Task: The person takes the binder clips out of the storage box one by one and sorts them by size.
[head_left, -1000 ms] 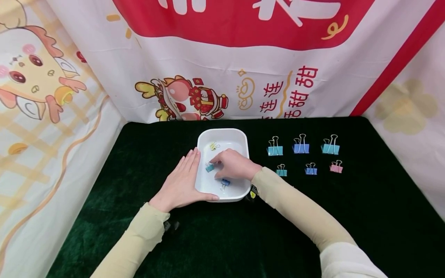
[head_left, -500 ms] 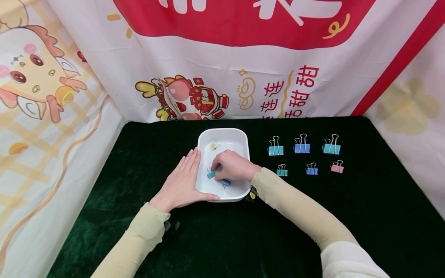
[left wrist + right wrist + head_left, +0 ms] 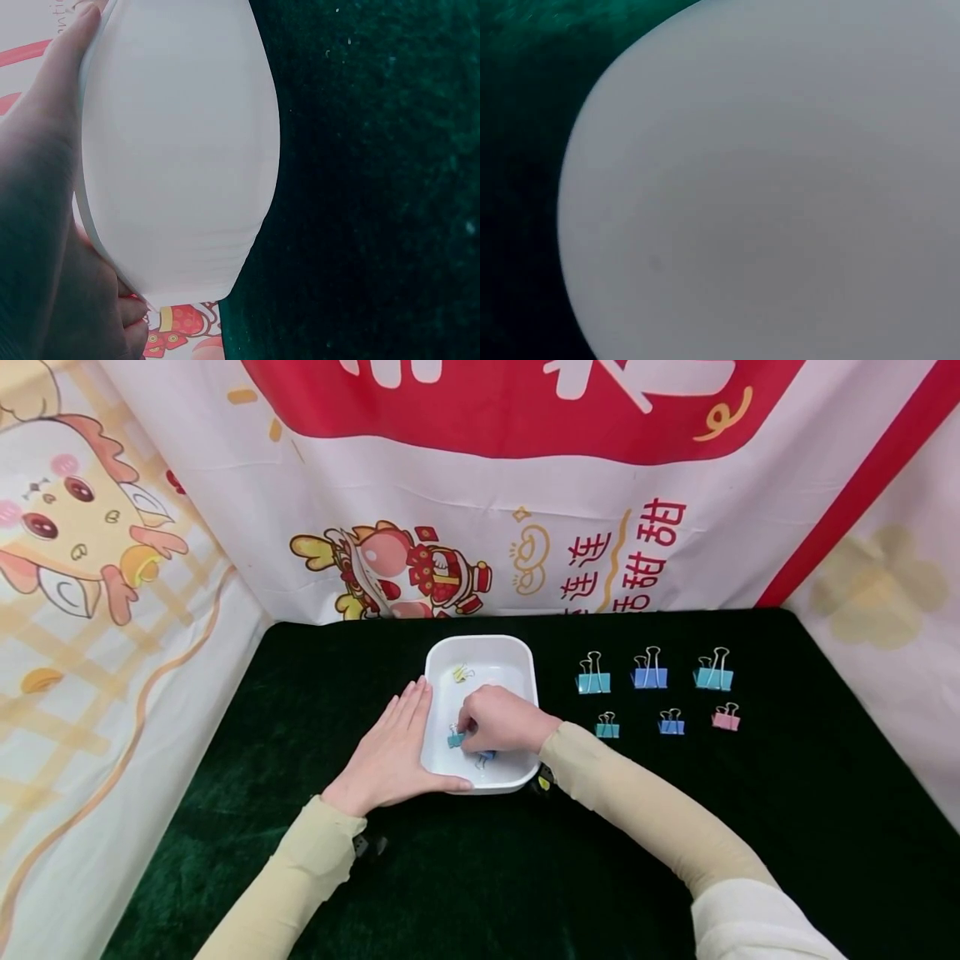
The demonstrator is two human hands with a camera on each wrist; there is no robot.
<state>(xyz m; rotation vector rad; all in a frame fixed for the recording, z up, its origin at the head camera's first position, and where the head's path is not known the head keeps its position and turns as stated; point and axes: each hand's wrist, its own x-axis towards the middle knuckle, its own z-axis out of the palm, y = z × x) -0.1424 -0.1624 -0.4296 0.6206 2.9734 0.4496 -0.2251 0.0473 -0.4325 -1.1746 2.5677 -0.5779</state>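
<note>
A white plastic tray stands on the dark green cloth. My left hand lies along its left side with straight fingers, the thumb across the near rim. The left wrist view has the tray's outer wall beside that hand. Inside the tray, my right hand has curled fingers and pinches a small teal binder clip; its fingertips are partly hidden. A blue binder clip lies just below that hand, partly covered. Farther back in the tray rests a yellow binder clip.
Two rows of binder clips stand right of the tray: larger ones behind, including a blue clip, and smaller ones in front, including a pink clip. The tray's pale wall fills most of the right wrist view. A printed cloth hangs behind.
My right fingers have closed from spread to curled at the teal clip, which has shifted slightly toward the near side of the tray. The left hand has stayed in place.
</note>
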